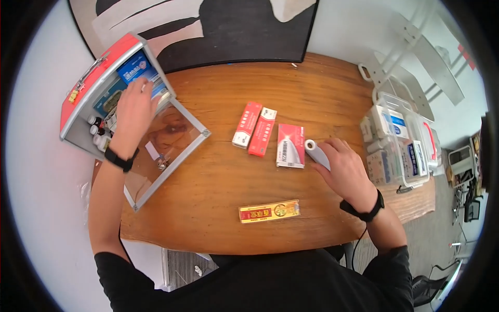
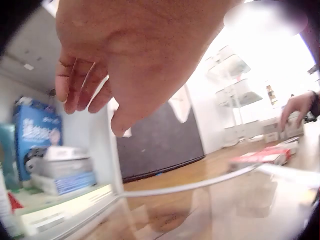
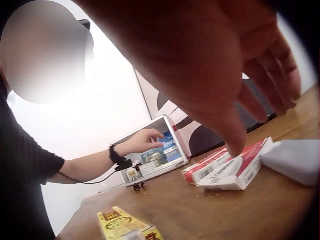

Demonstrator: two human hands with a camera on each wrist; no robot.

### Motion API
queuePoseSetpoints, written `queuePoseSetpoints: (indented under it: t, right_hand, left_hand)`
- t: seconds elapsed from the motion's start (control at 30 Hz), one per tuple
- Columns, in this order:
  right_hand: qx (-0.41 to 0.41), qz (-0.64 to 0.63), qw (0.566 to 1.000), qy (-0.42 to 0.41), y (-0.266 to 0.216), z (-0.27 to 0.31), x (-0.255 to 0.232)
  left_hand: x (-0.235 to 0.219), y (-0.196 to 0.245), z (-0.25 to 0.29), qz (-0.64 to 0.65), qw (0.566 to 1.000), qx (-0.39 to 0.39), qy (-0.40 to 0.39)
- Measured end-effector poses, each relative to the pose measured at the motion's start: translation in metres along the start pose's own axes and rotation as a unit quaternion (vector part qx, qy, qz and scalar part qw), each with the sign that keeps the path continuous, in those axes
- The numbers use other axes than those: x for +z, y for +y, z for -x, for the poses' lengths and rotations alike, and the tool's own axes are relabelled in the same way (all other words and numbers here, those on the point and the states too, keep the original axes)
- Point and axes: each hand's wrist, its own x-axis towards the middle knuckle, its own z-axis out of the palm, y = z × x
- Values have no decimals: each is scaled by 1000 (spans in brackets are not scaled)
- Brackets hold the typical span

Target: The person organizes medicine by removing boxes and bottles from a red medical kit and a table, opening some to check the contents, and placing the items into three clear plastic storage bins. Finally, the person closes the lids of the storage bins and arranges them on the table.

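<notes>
My left hand [image 1: 136, 112] reaches over the red and silver medicine case [image 1: 150, 54] at the left, near a blue box [image 1: 136, 67]. Its fingers hang loosely bent, with nothing between them in the left wrist view. Small bottles [image 1: 99, 132] and several packs stand inside the case. At the right, my right hand [image 1: 343, 169] is beside a white device with a round end [image 1: 318, 156]. Its fingers are spread above the device in the right wrist view. Left of the device lies a pink and white box [image 1: 290, 145], with two red and white boxes [image 1: 246, 125] further left.
The case's clear lid [image 1: 169, 170] lies folded down on the wooden table [image 1: 208, 182]. A yellow and red box [image 1: 269, 211] is near the front edge. At the right stands a clear plastic bin [image 1: 410, 179] of boxes. A dark framed picture [image 1: 234, 36] leans behind.
</notes>
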Motion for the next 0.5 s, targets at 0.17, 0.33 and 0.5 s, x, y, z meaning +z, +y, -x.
queuePoseSetpoints:
  t: [0.17,0.33,0.5]
  right_hand:
    - [42,38,994,-96,25,-3,18]
    - [140,58,977,-153,39,14,22]
    - [125,60,986,-97,42,30,14]
  left_hand:
    - [-80,121,22,213,961,142,-104]
    - [-63,215,18,303,910,213,-189]
    - [-7,274,-30,275,907,274,-164]
